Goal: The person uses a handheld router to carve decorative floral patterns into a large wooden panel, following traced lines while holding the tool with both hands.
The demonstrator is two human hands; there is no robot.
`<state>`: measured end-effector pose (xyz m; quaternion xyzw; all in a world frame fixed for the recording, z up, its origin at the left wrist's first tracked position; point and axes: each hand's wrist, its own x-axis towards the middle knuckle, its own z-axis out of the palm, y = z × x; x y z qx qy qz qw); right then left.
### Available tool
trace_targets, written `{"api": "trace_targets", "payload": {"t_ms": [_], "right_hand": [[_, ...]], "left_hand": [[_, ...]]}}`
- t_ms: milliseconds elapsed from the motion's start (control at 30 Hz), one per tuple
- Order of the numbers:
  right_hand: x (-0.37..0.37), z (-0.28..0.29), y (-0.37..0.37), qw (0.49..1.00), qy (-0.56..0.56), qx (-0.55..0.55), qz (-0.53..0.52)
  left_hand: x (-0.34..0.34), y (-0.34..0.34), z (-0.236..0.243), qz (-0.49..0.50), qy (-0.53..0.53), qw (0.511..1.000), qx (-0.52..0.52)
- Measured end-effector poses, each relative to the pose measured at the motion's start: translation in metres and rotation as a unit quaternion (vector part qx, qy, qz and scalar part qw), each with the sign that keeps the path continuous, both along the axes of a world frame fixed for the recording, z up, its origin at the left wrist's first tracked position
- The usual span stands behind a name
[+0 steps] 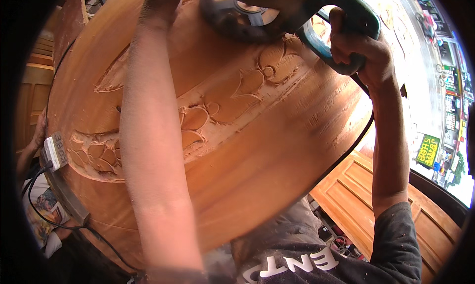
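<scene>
A large orange-brown wooden panel (257, 180) fills the middle, with carved outlines of leaves and petals (247, 86) along a rough, recessed band. My right hand (361, 53) is wrapped round the looped handle of a dark power tool (287, 9), which looks like a router, with a round base over the upper part of the panel. My left hand (161, 1) reaches up to the top edge, left of the tool; its fingers are hidden, so I cannot tell what it holds. A black cord (341, 160) runs down along the panel's right side.
At the left, another person's hand (38, 133) is beside a white power strip (55, 153) with plugged-in cables. Panelled wooden doors (336, 190) lie at lower right and stand at far left (37, 101). A bright street with signs and vehicles (435, 71) shows at the right.
</scene>
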<state>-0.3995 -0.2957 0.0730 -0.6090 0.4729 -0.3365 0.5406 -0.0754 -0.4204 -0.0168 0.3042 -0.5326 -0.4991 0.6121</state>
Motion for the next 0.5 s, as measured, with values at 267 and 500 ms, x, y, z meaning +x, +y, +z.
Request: {"api": "trace_targets", "payload": {"t_ms": [267,500], "right_hand": [[0.002,-0.001,0.001,1.000,-0.027,0.009,0.001],[-0.002,-0.001,0.004,1.000,-0.012,0.013,-0.003]], "left_hand": [[0.001,0.007,0.004,-0.053,0.054,0.997,-0.005],[-0.004,0.009,0.000,-0.024,0.032,0.999,0.011]]}}
